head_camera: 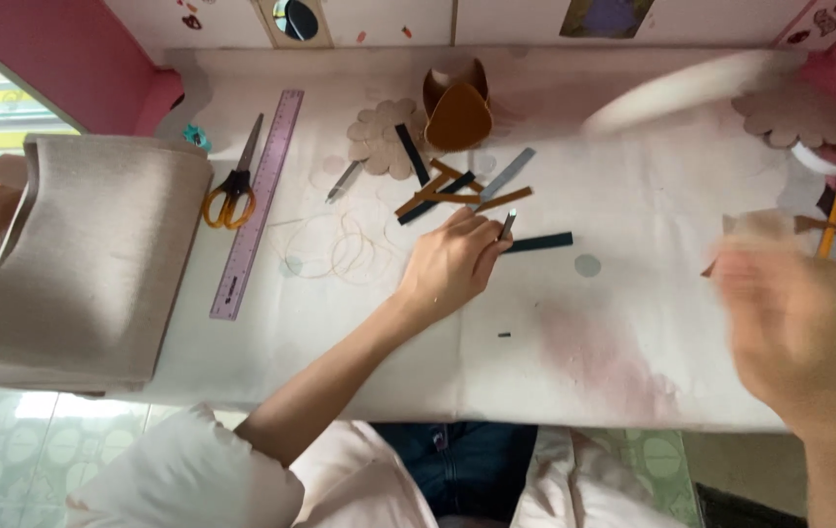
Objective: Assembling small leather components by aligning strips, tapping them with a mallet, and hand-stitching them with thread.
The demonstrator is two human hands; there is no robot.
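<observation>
The dark strip (538, 242) lies flat on the table (633, 196), just right of the left hand (452, 264), whose curled fingers pinch a small slim tool (507, 225) at the strip's near end. Keep the strip flat and the tool steady, clear of the loose strips (457, 191) behind. The right hand (794, 313) is blurred; its grip cannot be determined.

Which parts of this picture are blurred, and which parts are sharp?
Head view: the right hand is smeared by motion blur; the left hand, the orange-handled scissors and the purple plastic ruler are sharp; light is soft and even, without glare.
</observation>
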